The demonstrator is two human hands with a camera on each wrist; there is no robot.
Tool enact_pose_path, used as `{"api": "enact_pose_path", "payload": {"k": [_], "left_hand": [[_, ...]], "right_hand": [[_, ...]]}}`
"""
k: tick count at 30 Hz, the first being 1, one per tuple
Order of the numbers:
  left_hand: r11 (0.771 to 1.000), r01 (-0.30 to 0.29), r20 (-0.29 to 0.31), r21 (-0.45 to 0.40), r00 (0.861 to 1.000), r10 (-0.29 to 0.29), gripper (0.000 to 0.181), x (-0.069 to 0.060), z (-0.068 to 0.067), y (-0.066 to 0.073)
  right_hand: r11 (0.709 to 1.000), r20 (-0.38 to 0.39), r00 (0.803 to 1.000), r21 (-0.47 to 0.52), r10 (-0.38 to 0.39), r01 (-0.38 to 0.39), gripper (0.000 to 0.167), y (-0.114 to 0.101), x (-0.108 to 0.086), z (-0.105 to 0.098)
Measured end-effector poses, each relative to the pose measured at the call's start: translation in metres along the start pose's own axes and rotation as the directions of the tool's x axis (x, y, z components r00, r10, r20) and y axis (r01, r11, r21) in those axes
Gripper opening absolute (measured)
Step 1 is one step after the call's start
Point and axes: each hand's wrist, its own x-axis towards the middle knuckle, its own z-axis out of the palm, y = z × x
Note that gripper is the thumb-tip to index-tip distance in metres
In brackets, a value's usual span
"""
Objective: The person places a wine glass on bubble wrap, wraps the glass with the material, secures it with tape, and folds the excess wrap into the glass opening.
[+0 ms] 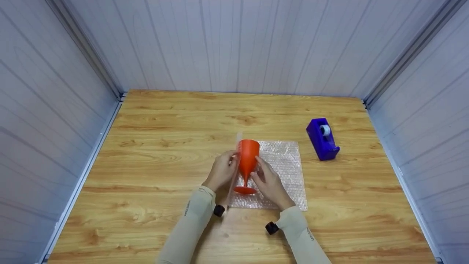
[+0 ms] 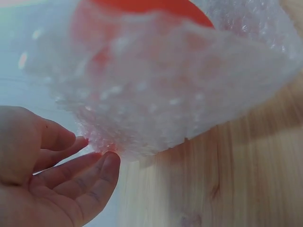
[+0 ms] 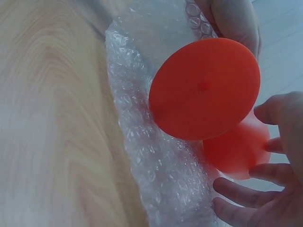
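An orange goblet (image 1: 248, 156) lies on a sheet of bubble wrap (image 1: 284, 165), its bowl pointing away and its round base (image 3: 203, 90) toward me. The sheet's left part stands raised along the goblet's left side. My left hand (image 1: 222, 169) is at the outside of that raised part, with fingertips (image 2: 110, 163) touching the wrap and fingers mostly straight. My right hand (image 1: 270, 184) is at the goblet's right side. Its fingers (image 3: 241, 194) are loosely extended beside the bowl, and the thumb is near the stem. Through the wrap, the goblet looks blurred in the left wrist view.
A blue tape dispenser (image 1: 323, 139) with a roll of tape stands to the right of the wrap. The wooden table (image 1: 165, 121) is bordered by pale panel walls (image 1: 220, 44) at the back and both sides.
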Motion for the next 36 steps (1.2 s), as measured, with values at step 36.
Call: {"api": "enact_pose_path", "payload": {"k": [36], "left_hand": [[0.986, -0.114, -0.002, 0.121, 0.993, 0.116, 0.035, 0.001, 0.009, 0.002]], "right_hand": [[0.999, 0.019, 0.999, -0.002, 0.047, -0.047, 0.061, 0.001, -0.002, -0.008]]}}
